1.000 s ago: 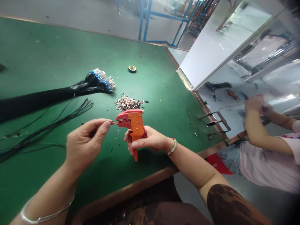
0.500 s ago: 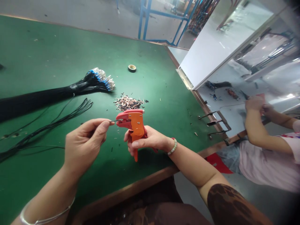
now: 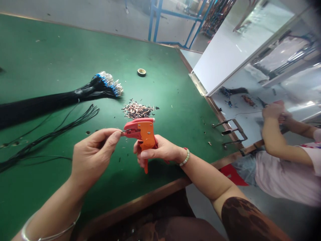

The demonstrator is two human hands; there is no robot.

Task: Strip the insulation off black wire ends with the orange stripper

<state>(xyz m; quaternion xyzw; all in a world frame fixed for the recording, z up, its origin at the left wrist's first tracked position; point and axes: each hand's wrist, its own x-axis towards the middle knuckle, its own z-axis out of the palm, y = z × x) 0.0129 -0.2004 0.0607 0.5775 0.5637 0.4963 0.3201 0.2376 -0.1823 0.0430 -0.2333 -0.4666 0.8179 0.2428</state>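
Between thumb and forefinger, my left hand (image 3: 96, 152) pinches a thin black wire (image 3: 122, 131), whose end sits at the jaws of the wire stripper. My right hand (image 3: 156, 149) is wrapped round the handle of this red and orange wire stripper (image 3: 146, 131). Just behind the tool lies a heap of short wire scraps (image 3: 137, 109), black and copper-coloured. A few loose black wires (image 3: 62, 129) stretch along the table to the left of my left hand. Beyond them rests a thick tied bundle of black wires (image 3: 82, 93) with blue and silver ends.
A roll of tape (image 3: 141, 72) lies on the green table (image 3: 160, 87). On the right edge, a metal bracket (image 3: 234, 132) sticks up near a white panel (image 3: 225, 47). Further right, a co-worker's hands (image 3: 274, 112) are at another table, beside more wires.
My left hand has moved slightly right, bringing the wire further into the stripper's jaws. The jaws look closer together than before. My right hand has hardly moved.
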